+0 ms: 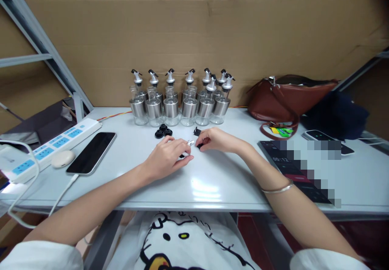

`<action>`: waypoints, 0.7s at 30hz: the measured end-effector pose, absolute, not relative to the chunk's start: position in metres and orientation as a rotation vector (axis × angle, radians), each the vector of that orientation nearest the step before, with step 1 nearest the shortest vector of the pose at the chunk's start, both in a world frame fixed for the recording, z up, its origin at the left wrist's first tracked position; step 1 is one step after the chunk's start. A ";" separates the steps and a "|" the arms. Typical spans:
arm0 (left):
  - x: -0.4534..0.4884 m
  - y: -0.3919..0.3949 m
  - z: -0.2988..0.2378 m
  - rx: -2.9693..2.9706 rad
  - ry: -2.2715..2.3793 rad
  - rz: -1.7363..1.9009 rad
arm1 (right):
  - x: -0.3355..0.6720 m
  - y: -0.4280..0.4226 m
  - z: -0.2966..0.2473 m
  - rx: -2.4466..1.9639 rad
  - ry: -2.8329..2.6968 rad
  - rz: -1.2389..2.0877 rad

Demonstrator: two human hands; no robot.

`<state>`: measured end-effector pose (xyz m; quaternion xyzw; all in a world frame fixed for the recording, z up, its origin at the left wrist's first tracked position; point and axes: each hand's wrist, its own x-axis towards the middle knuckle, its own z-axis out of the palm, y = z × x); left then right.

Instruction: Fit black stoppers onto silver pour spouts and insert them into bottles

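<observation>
My left hand [168,156] is closed around a silver pourer spout [191,143], whose tip shows past the fingers. Close by on its right, my right hand [217,140] pinches a small black piece [199,145], partly hidden by the fingers. Just beyond the right fingertips lie small black lever caps [197,131]. Black ribbed stoppers [163,131] sit in a cluster behind my left hand. Farther back stand two rows of glass bottles [189,108] with steel sleeves. The back row carries silver spouts with black levers [170,75]; several front bottles have bare necks.
On the left of the white table [136,195] are a phone [92,153], a round white case [63,159] and a power strip [57,146] with cables. To the right lie a tablet-like screen [291,169], a brown handbag [282,98], a dark cap [337,114] and another phone-like device [322,135].
</observation>
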<state>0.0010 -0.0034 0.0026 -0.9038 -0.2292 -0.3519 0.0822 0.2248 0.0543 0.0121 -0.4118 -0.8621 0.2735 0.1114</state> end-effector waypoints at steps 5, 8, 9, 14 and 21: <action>0.001 -0.004 0.002 -2.694 -0.667 -1.061 | 0.228 0.056 0.015 -1.308 -2.528 0.757; 0.001 -0.004 0.003 -2.691 -0.665 -1.064 | 0.230 0.054 0.018 -1.362 -2.518 0.778; 0.001 -0.003 0.003 -2.690 -0.664 -1.067 | 0.230 0.054 0.019 -1.377 -2.515 0.786; 0.001 -0.003 0.004 -2.690 -0.667 -1.071 | 0.230 0.052 0.022 -1.407 -2.516 0.791; 0.001 -0.003 0.004 -2.705 -0.683 -1.063 | 0.231 0.051 0.023 -1.394 -2.522 0.774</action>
